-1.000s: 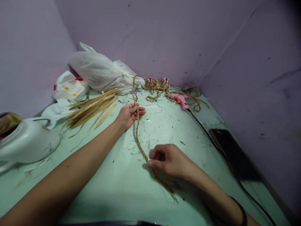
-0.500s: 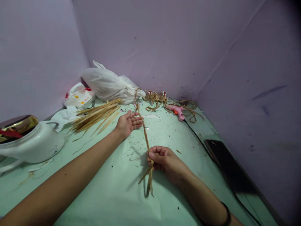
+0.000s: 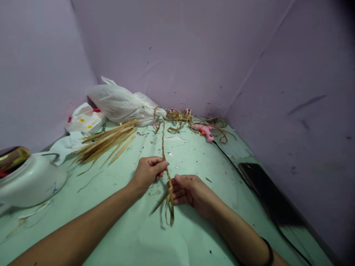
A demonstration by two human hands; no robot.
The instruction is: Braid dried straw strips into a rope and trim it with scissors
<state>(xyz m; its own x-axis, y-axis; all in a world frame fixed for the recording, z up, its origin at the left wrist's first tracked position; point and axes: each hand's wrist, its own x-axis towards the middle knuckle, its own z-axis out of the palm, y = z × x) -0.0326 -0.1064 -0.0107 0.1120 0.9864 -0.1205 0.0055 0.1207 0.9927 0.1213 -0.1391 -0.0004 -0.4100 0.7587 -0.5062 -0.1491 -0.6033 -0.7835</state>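
A thin braided cord of dried plant fibre (image 3: 163,142) runs from near the back of the green tabletop toward me, with loose strands fanned out at its near end. My left hand (image 3: 149,170) pinches the cord between thumb and fingers, a little above that end. Just below, on the cord's right side, my right hand (image 3: 191,192) has its thumb lifted away and its fingers spread, the fingertips beside or behind the cord near the loose strands. Whether those fingertips touch it I cannot tell. To the left lies a bundle of dried leaf strips (image 3: 108,144).
A white plastic bag (image 3: 119,101) and a white packet (image 3: 87,120) rest by the back wall. Tangled cord (image 3: 179,116) lies beside a pink glue gun (image 3: 205,132), its cable passing a black phone (image 3: 266,190). At the left edge stands a white pot (image 3: 33,181).
My left hand has come from its open position higher on the cord down to a pinch on it. My right hand has loosened its pinch and spread its fingers. The view has shifted slightly.
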